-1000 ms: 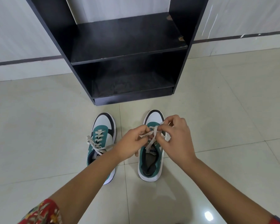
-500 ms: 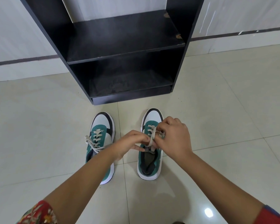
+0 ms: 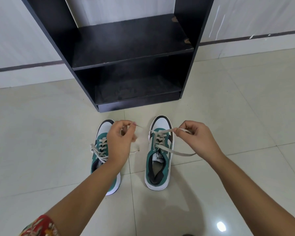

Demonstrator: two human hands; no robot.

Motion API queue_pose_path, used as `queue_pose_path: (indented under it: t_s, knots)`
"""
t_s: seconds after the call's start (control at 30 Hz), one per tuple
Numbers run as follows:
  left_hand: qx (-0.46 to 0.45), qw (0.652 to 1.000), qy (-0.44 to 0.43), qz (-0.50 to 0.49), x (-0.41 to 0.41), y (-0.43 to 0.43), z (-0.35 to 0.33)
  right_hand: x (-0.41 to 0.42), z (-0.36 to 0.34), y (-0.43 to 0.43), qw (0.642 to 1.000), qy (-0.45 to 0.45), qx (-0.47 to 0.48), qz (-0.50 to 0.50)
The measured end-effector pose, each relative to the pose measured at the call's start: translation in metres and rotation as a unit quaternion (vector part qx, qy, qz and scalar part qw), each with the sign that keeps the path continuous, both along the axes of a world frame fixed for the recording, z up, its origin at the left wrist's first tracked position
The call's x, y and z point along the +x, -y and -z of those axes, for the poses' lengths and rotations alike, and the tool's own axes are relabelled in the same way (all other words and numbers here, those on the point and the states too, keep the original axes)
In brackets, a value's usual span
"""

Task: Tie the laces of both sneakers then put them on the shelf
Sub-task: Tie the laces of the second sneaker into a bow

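Note:
Two green, white and black sneakers stand side by side on the tiled floor, toes toward the shelf. The left sneaker has a tied bow and is partly hidden by my left forearm. Above it, my left hand pinches one end of the right sneaker's beige lace, blurred with motion. To the right of the right sneaker, my right hand pinches the other end, pulled taut across the eyelets. A loose lace length trails right onto the floor.
A black open shelf unit stands just beyond the sneakers against a pale wall, with a middle board and a lower board, both bare. Glossy cream floor tiles spread on all sides.
My hands were close together over the right sneaker's laces. They have pulled apart sideways, the left one leftward and the right one rightward, drawing the lace ends out.

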State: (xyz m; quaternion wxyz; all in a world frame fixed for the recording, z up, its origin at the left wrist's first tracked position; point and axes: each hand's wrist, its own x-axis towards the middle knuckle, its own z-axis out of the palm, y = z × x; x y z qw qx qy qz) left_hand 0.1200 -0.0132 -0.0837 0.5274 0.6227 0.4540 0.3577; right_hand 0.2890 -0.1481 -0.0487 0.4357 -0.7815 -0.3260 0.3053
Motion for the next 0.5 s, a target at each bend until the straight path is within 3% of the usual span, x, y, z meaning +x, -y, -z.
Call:
queue_pose_path:
  t_s: [0.1,0.17,0.2,0.27,0.3,0.33,0.37,0.47,0.5]
  knots:
    - [0.076,0.993,-0.090,-0.031,-0.008,-0.011,0.009,0.011,-0.002,0.004,0.980,0.173,-0.103,-0.010]
    - [0.107,0.974,-0.200,0.027,-0.013,-0.018,0.016,0.013,0.003,0.005,0.947,0.257,-0.186,-0.041]
    - [0.108,0.951,-0.279,0.081,-0.016,-0.019,0.021,0.012,0.008,0.005,0.938,0.265,-0.217,-0.055]
    - [0.148,0.872,-0.432,0.177,-0.020,-0.016,0.031,0.008,0.026,0.008,0.913,0.289,-0.275,-0.086]
    - [0.184,0.843,-0.460,0.208,-0.020,-0.012,0.035,0.006,0.037,0.009,0.893,0.318,-0.299,-0.110]
    - [0.212,0.836,-0.448,0.233,-0.019,-0.006,0.036,0.003,0.047,0.011,0.876,0.337,-0.317,-0.137]
    - [0.222,0.841,-0.416,0.265,-0.016,0.000,0.037,0.000,0.055,0.012,0.875,0.326,-0.321,-0.159]
    - [0.160,0.847,-0.357,0.359,-0.006,0.017,0.039,-0.012,0.071,0.009,0.948,0.104,-0.261,-0.147]
    - [0.124,0.859,-0.341,0.362,-0.005,0.021,0.041,-0.016,0.073,0.008,0.960,0.067,-0.236,-0.133]
